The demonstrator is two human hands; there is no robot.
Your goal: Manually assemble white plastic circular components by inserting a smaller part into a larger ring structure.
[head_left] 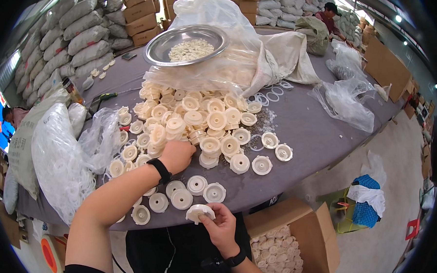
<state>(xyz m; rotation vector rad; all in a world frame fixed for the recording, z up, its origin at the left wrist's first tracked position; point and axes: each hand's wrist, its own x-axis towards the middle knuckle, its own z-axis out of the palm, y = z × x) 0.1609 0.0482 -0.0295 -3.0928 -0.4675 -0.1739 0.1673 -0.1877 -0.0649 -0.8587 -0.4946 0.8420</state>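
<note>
My right hand pinches a cream-white round plastic cap between thumb and fingers, just off the table's near edge. Stretched forward, my left hand is curled at the front of a big heap of the same cream caps. What its fingers hold, if anything, is hidden behind the hand. Between my two hands several loose caps lie flat on the grey tablecloth. A few more caps are spread to the right of the heap.
A steel bowl of small white pieces stands on plastic bagging behind the heap. White rings lie right of it. A bag of thin rings fills the left side. Below right, an open carton holds caps. Another person sits far back.
</note>
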